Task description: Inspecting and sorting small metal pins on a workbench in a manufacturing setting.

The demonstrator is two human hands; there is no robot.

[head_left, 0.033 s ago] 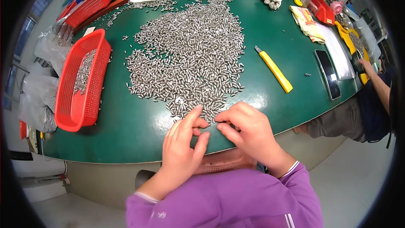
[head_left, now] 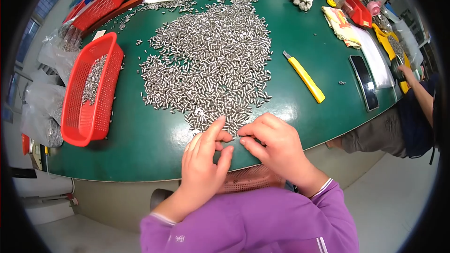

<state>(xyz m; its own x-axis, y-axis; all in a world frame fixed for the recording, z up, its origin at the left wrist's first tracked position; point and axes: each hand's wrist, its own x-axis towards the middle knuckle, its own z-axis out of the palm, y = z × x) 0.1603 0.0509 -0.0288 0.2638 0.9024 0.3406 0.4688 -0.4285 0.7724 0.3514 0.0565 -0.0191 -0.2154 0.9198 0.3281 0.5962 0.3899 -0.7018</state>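
Head view is showing small metal pins (head_left: 211, 65) lying heaped across the green desk (head_left: 140, 150), the heap's near tip just beyond both hands at the near edge. Left hand (head_left: 204, 159) and right hand (head_left: 276, 147) are pinching pins, fingertips pointing inward, palms down.

Pin heap (head_left: 211, 56) mid-table (head_left: 140, 150), basket (head_left: 89, 93) to its left, knife (head_left: 304, 77) right, hands at near edge.
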